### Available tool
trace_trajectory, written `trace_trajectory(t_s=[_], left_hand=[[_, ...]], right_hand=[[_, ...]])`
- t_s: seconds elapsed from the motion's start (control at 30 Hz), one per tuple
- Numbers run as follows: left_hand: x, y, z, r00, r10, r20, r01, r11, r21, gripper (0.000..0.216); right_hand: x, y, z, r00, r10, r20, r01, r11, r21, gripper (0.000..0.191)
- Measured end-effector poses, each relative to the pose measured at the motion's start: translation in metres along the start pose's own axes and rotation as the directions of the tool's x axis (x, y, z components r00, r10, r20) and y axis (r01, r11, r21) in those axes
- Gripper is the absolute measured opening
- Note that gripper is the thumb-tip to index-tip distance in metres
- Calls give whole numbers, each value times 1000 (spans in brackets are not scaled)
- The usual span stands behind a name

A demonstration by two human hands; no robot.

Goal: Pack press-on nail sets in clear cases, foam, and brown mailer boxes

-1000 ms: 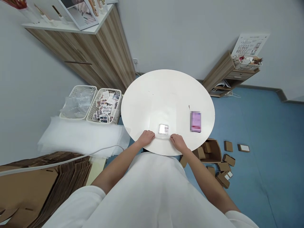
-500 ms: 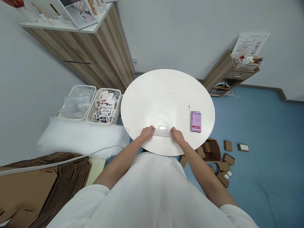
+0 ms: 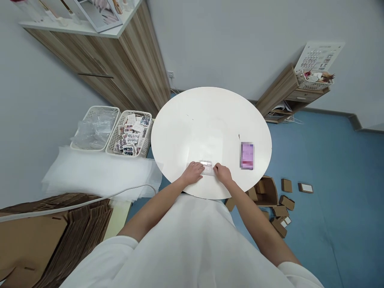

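Observation:
A small clear pack [image 3: 206, 163] lies near the front edge of the round white table [image 3: 210, 108]. Under and around it is a thin translucent white sheet [image 3: 208, 171], its near edge folded over. My left hand [image 3: 193, 173] rests flat on the left part of this sheet, fingers stretched out beside the pack. At the right side, my right hand [image 3: 223, 173] has its fingers closed on the sheet's edge. The pack's contents are too small to make out.
A blurred purple pack [image 3: 247, 156] lies on the table's right. Left are two white baskets, one of plastic bags [image 3: 97, 128], one of carded items [image 3: 132, 136], white sheets [image 3: 99, 170] and flattened cardboard [image 3: 75, 240]. Small brown boxes [image 3: 286, 185] lie on the floor.
My left hand has gone from gripping the sheet's folded edge to lying flat on the sheet, slightly further right. My right hand has barely moved. The sheet's near fold is now lower.

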State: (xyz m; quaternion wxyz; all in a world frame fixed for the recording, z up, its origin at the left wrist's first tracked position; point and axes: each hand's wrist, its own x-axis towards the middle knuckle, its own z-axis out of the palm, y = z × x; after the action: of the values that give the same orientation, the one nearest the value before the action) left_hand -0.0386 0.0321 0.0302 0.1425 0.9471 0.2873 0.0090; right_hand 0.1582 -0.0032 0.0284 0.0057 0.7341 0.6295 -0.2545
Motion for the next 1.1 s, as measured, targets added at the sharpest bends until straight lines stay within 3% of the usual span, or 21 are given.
trace_trajectory(t_s=[0.07, 0.13, 0.23, 0.3, 0.47, 0.63, 0.9, 1.1], left_hand=[[1, -4, 4, 1000, -20, 0, 20, 1000, -14, 31], [1, -6, 7, 999, -37, -14, 37, 999, -32, 32], [-2, -8, 11, 995, -91, -48, 88, 994, -59, 35], [-4, -9, 14, 993, -102, -58, 98, 992, -83, 38], [-1, -14, 15, 997, -74, -17, 71, 987, -144, 43], [4, -18, 9, 999, -47, 27, 51, 985, -163, 37], [-13, -5, 7, 999, 13, 34, -7, 988, -154, 39], [-15, 3, -2, 997, 32, 70, -19, 984, -177, 34]], right_hand=[[-5, -1, -1, 985, -34, -168, 22, 997, -71, 18], [-12, -4, -2, 938, -156, -310, 108, 980, -167, 20], [-20, -11, 0, 872, -425, -243, 361, 894, -267, 16], [-19, -16, 4, 855, -495, -154, 444, 852, -276, 19], [-1, -16, 13, 905, -425, -40, 405, 884, -234, 32], [7, -15, 10, 896, -443, 23, 440, 884, -158, 31], [-28, -15, 18, 875, -483, 41, 485, 870, -92, 30], [-41, -17, 15, 902, -429, 40, 430, 903, -13, 25]])
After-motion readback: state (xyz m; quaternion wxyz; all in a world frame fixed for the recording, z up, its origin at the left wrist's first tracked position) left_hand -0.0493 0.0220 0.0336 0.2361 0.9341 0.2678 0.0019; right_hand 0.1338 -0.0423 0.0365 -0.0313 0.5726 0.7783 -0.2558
